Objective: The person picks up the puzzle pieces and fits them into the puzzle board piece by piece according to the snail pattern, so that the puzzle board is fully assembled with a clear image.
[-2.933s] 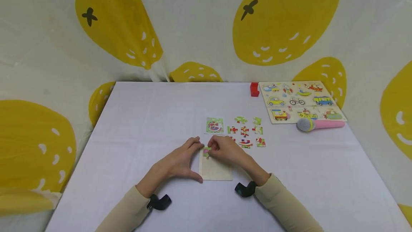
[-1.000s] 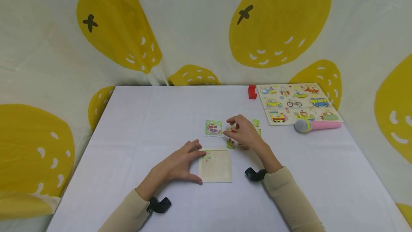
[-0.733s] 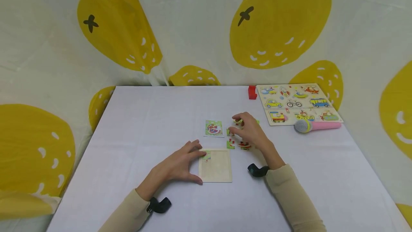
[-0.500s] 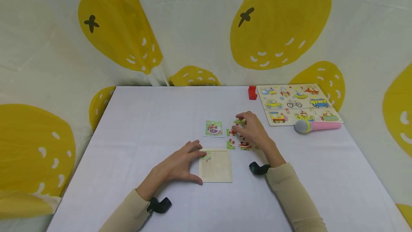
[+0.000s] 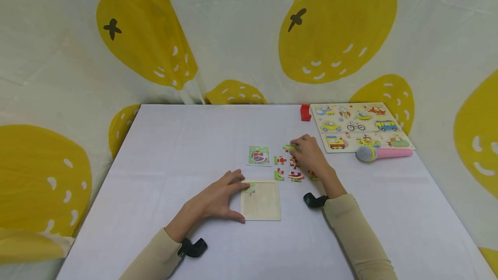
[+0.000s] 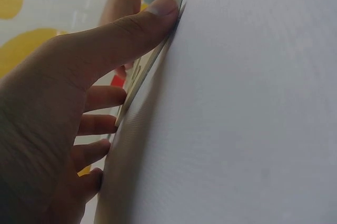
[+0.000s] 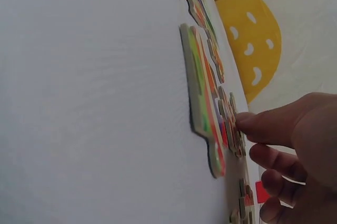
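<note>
A shallow wooden puzzle tray [image 5: 264,206] lies flat on the white table, with one green puzzle piece [image 5: 252,188] in its upper left corner. My left hand [image 5: 214,198] is spread along the tray's left edge, thumb at the lower corner and index fingertip over the placed piece. In the left wrist view the thumb [image 6: 152,16] rests at the tray's side. My right hand [image 5: 311,154] pinches the right end of a green puzzle piece [image 5: 287,147] in the back row. Several red-and-green puzzle pieces [image 5: 296,176] lie around it, some hidden under that hand.
Behind the tray lies a small picture card [image 5: 258,155]. At the back right are a wooden vehicle puzzle board [image 5: 350,133], a pink toy microphone [image 5: 389,152] overlapping its front edge, and a small red block [image 5: 305,112].
My right hand has gone from the tray's upper left corner to the loose pieces, and its thumb and index finger have drawn closer together. My left hand has stayed at the tray.
</note>
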`<state>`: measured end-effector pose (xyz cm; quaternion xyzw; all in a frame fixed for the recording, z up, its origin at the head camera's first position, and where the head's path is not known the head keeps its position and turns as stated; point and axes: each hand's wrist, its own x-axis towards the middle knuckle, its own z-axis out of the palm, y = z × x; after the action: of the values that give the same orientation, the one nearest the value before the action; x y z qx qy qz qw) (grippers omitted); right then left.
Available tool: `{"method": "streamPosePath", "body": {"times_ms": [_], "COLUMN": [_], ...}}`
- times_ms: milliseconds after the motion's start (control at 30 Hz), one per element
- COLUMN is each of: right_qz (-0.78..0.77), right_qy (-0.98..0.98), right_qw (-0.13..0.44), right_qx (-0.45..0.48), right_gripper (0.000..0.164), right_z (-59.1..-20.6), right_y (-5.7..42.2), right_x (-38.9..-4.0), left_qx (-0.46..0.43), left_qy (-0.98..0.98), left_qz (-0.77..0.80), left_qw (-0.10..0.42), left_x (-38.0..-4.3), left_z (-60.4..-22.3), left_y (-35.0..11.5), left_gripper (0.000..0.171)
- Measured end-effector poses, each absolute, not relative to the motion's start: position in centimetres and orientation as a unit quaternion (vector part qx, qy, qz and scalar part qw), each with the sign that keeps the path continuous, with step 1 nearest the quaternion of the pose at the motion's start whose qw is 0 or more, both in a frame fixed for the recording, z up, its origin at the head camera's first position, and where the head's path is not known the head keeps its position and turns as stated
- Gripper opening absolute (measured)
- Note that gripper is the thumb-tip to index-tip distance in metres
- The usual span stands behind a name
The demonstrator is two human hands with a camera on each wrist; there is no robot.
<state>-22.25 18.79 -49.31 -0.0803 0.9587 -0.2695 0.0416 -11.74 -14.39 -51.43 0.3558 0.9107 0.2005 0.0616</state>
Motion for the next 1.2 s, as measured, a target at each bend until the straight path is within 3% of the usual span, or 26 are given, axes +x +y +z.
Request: {"method": "streamPosePath", "body": {"times_ms": [467,767,1200], "right_qz": [-0.292,-0.331,-0.338], "right_qy": [0.953,0.941,0.935], "right_qw": [0.054,0.021,0.007], "right_qx": [-0.065,-0.072,-0.101], "right_gripper": [0.034,0.021,0.019], "right_z": [-49.4,-49.2,-47.7], "right_y": [18.7,18.3,17.1], "right_x": [-22.5,-22.1,-20.4], "left_qx": [0.355,0.362,0.355], "left_qy": [0.911,0.909,0.910], "left_qz": [0.201,0.199,0.204], "left_qw": [0.059,0.054,0.059], "left_x": [-11.7,-11.6,-11.7], "left_z": [-51.4,-51.4,-51.1], "left_y": [-14.4,-14.4,-14.3], "left_gripper": [0.093,0.094,0.094]}}
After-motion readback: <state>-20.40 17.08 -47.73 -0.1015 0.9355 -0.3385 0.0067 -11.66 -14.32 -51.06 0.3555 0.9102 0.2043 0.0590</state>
